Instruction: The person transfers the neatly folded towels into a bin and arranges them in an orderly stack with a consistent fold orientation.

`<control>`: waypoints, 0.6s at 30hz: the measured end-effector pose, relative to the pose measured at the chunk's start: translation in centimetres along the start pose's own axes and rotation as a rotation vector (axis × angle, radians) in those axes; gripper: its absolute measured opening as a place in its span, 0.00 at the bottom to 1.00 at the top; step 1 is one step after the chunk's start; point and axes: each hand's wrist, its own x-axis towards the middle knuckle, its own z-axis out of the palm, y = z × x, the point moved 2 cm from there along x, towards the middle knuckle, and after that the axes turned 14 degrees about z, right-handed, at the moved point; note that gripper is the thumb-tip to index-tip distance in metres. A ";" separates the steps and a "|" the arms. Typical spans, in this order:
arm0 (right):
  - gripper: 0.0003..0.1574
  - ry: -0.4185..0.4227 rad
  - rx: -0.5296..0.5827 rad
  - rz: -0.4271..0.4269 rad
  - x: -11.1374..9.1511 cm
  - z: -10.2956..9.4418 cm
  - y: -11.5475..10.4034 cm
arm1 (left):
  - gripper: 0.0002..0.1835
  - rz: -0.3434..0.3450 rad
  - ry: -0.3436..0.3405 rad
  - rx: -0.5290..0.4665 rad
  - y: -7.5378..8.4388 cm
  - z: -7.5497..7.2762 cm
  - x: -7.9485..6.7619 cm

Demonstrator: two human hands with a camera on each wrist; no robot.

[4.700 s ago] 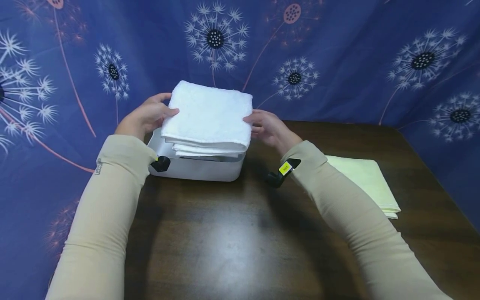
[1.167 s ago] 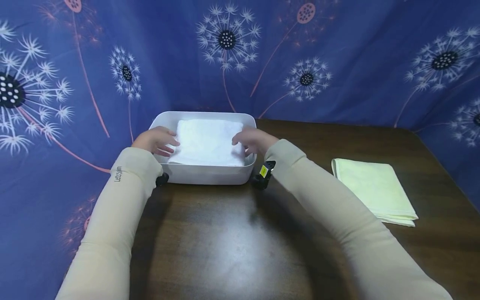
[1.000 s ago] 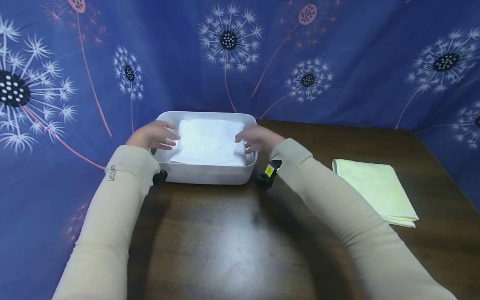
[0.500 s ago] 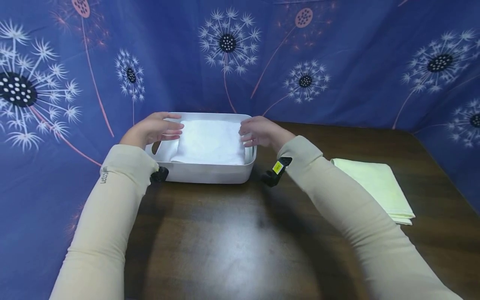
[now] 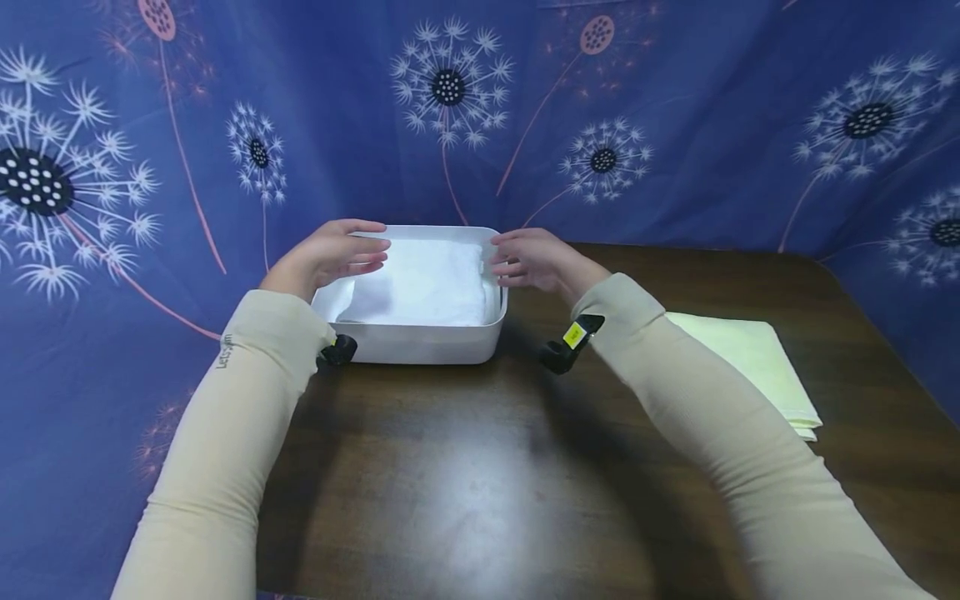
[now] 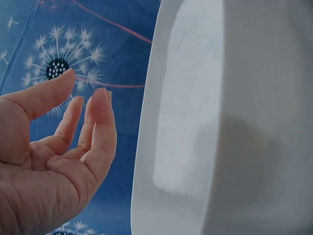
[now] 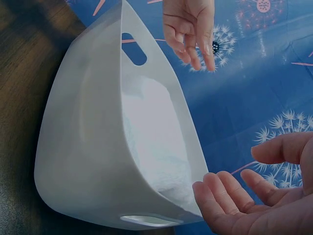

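Observation:
A folded white towel (image 5: 431,283) lies flat inside a white plastic bin (image 5: 420,344) with rounded corners and oval handle holes (image 7: 133,51). Over the bin's left end hovers my left hand (image 5: 326,257), fingers loosely bent and apart, holding nothing. My right hand (image 5: 534,260) is beside the right rim, its fingers relaxed and nothing between them. In the left wrist view, a gap shows between the left hand (image 6: 63,152) and the bin wall (image 6: 259,147). The right wrist view shows the right hand (image 7: 259,200) close to the bin's end; contact there is unclear.
A folded pale yellow cloth (image 5: 750,358) lies at the right on the dark wooden table (image 5: 450,467), partly behind the right sleeve (image 5: 697,417). A blue curtain (image 5: 337,125) with dandelion prints hangs right behind the bin.
The white towel went from both hands down into the bin, and the hands let go. Since then they have risen and moved a little to the right; the towel stays in the bin.

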 end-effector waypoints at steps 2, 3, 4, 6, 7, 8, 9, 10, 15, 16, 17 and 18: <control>0.28 0.001 0.020 -0.006 -0.2 -0.3 0.1 | 0.33 0.002 -0.001 -0.027 0.1 0.5 0.1; 0.28 0.000 0.025 -0.009 -0.2 -0.4 0.1 | 0.32 0.004 -0.005 -0.035 0.1 0.8 0.2; 0.28 0.000 0.032 -0.014 -0.3 -0.5 0.1 | 0.32 0.001 -0.013 -0.039 0.2 1.0 0.3; 0.29 0.000 0.049 -0.021 -0.6 -0.8 0.2 | 0.31 -0.006 -0.016 -0.046 0.2 1.5 0.5; 0.30 -0.002 0.056 -0.025 -0.6 -1.0 0.2 | 0.31 -0.010 -0.017 -0.051 0.2 1.7 0.6; 0.31 -0.006 0.061 -0.030 -0.7 -1.2 0.3 | 0.31 -0.013 -0.016 -0.053 0.3 1.9 0.7; 0.31 -0.009 0.069 -0.035 -0.8 -1.4 0.4 | 0.31 -0.014 -0.017 -0.055 0.3 2.2 0.8; 0.30 -0.005 0.080 -0.040 -1.0 -1.6 0.4 | 0.31 -0.015 -0.013 -0.059 0.3 2.4 0.9; 0.29 0.010 0.092 -0.055 -1.6 -2.8 0.8 | 0.31 -0.004 -0.005 -0.096 0.6 3.8 1.3; 0.29 0.015 0.089 -0.056 -1.8 -3.0 0.8 | 0.31 -0.004 -0.004 -0.101 0.7 4.1 1.4; 0.29 0.014 0.094 -0.058 -1.9 -3.3 0.9 | 0.31 -0.002 -0.006 -0.103 0.8 4.3 1.5; 0.29 0.013 0.099 -0.059 -1.9 -3.5 1.0 | 0.31 -0.001 -0.005 -0.104 0.8 4.6 1.6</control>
